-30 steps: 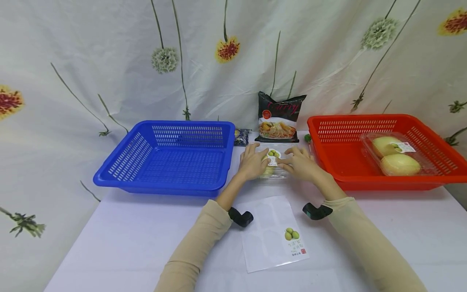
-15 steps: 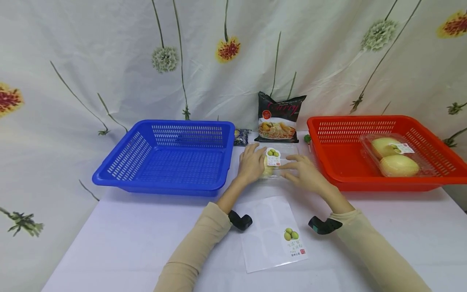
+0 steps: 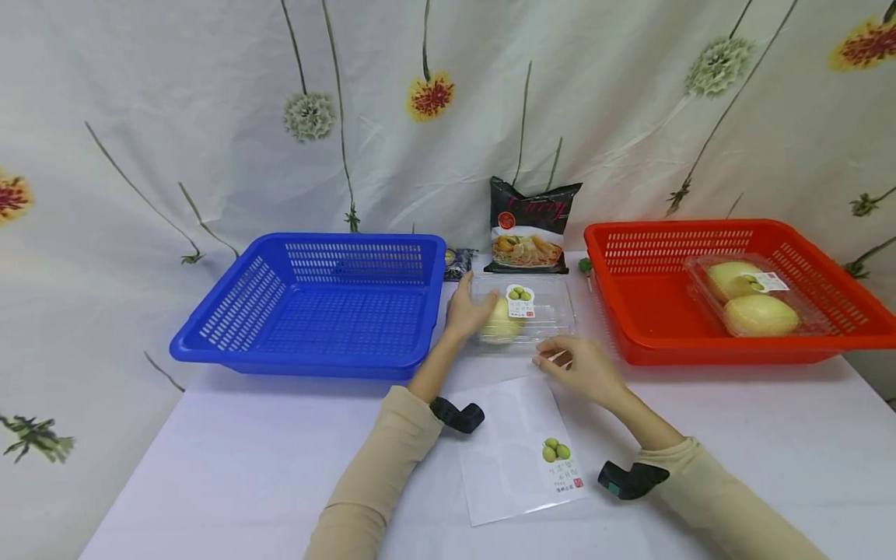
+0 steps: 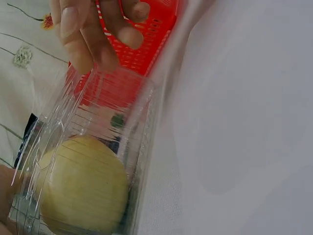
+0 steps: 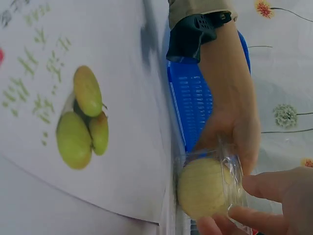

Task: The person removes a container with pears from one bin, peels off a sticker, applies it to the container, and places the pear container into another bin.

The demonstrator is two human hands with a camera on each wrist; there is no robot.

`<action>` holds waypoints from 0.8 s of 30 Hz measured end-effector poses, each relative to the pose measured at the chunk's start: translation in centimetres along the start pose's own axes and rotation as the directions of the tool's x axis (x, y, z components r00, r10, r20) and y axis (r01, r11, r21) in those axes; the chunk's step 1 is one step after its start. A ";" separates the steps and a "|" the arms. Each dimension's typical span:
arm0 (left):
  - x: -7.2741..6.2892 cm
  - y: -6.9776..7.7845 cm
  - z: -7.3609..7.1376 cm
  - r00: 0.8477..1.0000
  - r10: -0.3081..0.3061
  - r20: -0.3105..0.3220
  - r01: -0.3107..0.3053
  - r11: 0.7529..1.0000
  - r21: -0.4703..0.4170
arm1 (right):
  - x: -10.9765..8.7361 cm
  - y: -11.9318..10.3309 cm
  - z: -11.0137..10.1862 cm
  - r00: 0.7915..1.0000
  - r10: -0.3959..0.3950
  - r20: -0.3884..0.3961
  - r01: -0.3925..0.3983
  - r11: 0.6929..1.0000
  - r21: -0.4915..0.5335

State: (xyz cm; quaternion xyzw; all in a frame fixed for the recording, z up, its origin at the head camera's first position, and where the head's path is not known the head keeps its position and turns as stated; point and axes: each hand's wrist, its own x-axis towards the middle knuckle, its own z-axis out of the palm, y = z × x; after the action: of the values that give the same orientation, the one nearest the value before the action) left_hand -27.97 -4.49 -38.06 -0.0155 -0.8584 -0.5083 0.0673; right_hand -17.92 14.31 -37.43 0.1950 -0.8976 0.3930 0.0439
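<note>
A clear plastic clamshell box (image 3: 553, 311) lies at the middle back of the table. It holds a pale yellow round fruit (image 3: 500, 327) at its left end, and a white label with green fruits (image 3: 520, 302) sits on its lid. My left hand (image 3: 465, 313) grips the box's left end, thumb on the lid and fingers along the side. Just off the box's front right corner is my right hand (image 3: 582, 370), fingers loosely bent and holding nothing. In the right wrist view its fingertips overlap the box, in front of the fruit (image 5: 203, 188).
A blue basket (image 3: 329, 365) stands left, and a red basket (image 3: 700, 354) right, with another boxed pair of yellow fruits (image 3: 759, 315). Behind are a black noodle packet (image 3: 530, 233) and a small dark packet (image 3: 458, 264). A label sheet (image 3: 507, 474) lies in front.
My right hand has left the lid's label and drawn back toward the front right. My left hand has shifted from the lid's top to the box's left end; the label is uncovered.
</note>
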 end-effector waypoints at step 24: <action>-0.8 -0.9 0.4 0.966 -0.258 -0.016 0.226 0.872 -0.433 | 0.5 0.3 0.2 0.960 0.260 0.106 -0.274 0.948 0.161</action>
State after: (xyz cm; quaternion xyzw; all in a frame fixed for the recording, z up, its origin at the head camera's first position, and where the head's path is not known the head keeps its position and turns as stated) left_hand -27.26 -4.53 -39.11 0.0965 -0.7179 -0.6888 0.0293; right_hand -18.44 14.18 -37.69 0.0910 -0.8791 0.4635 -0.0642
